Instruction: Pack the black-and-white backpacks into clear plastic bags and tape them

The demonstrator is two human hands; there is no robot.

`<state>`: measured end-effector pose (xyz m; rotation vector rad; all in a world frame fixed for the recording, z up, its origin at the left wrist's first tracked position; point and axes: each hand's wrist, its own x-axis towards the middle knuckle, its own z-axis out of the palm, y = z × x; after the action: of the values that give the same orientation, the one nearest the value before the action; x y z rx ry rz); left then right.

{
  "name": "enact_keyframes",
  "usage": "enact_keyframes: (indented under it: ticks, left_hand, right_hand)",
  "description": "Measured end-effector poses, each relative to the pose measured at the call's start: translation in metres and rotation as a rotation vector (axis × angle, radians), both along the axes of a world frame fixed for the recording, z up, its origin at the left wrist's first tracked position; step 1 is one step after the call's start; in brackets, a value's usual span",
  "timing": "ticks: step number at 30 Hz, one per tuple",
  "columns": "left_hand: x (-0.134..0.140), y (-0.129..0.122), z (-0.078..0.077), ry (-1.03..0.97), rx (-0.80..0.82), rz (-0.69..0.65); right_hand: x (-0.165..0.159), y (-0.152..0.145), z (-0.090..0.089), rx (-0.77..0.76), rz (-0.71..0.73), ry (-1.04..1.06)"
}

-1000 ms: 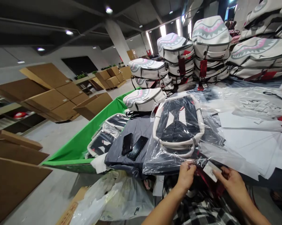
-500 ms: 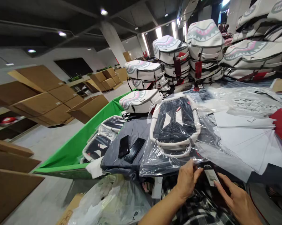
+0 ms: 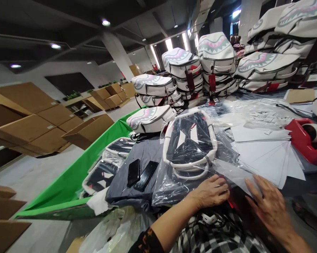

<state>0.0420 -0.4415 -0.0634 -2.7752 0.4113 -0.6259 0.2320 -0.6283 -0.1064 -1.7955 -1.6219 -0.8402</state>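
A dark backpack with white piping and white patches lies inside a clear plastic bag in front of me. My left hand is at the bag's near edge, its fingers bent together on the plastic. To the right, my right hand has its fingers stretched and apart, by the bag's loose clear flap. Something dark red shows between my hands, mostly hidden below the bag's edge.
Two phones lie on dark cloth at left. White sheets and a red tape dispenser sit at right. Stacked white backpacks stand behind. A green-lined bin holds bagged backpacks. Cardboard boxes stand on the far left.
The dark tag with a white label, held between both hands before, is no longer clearly visible. My left hand has turned flatter over the bag's edge; my right hand has risen and spread its fingers.
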Motion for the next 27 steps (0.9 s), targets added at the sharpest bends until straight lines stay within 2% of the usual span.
enact_keyframes:
  ticks: [2,4,6,9,11,15,17,20,22,24,27]
  left_hand:
    - [-0.002,-0.003,-0.011,-0.022,-0.003,0.023]
    - [-0.003,-0.005,-0.024,-0.057,-0.009,0.093]
    - [-0.002,-0.005,-0.036,-0.109,-0.015,0.138]
    - [0.004,-0.003,-0.044,-0.146,-0.031,0.073]
    - [0.011,-0.003,-0.040,-0.116,-0.048,0.020]
    - [0.026,-0.002,-0.018,-0.017,-0.038,-0.082]
    - [0.029,-0.001,-0.008,0.065,-0.010,-0.094]
    - [0.024,0.002,0.002,0.165,0.032,-0.083]
    - [0.018,0.004,0.004,0.190,0.058,-0.099]
    - [0.011,0.005,0.004,0.166,0.074,-0.124]
    - [0.005,0.006,0.002,0.095,0.100,-0.170]
  right_hand:
    - [0.009,0.012,0.001,0.062,0.011,0.017]
    - [0.013,0.017,0.008,0.125,0.093,0.056]
    - [0.012,0.012,0.015,0.141,0.210,0.092]
    - [0.005,-0.009,0.016,0.100,0.325,0.113]
    - [-0.002,-0.024,0.011,0.091,0.323,0.105]
    - [-0.023,-0.038,-0.006,0.026,0.295,0.091]
    - [-0.033,-0.040,-0.016,-0.013,0.351,0.110]
    - [-0.036,-0.046,-0.027,0.014,0.453,0.123]
    - [-0.027,-0.051,-0.028,0.068,0.446,0.138]
    - [-0.014,-0.052,-0.023,0.116,0.355,0.173]
    - [-0.004,-0.039,-0.014,0.066,0.258,0.227]
